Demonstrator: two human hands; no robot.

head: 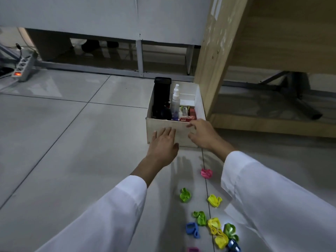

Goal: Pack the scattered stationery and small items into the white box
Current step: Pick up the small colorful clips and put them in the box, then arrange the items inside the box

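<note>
The white box (201, 104) stands on the tiled floor beside a wooden desk leg. Inside it are a tall black item (161, 95), clear spray bottles (175, 101) and a red packet (187, 118). My left hand (163, 144) reaches with straight fingers against the box's near wall. My right hand (201, 132) hovers at the near right corner, fingers spread over the rim and holding nothing. Several small coloured items lie on the floor near me: a pink one (206, 173), green ones (185, 195), yellow ones (214, 200) and a blue one (192, 230).
The wooden desk panel (216, 57) rises just right of the box. A chair base (298, 99) sits under the desk. A power strip (24, 67) with a lit red switch lies at the far left. White partition panels (109, 17) stand behind.
</note>
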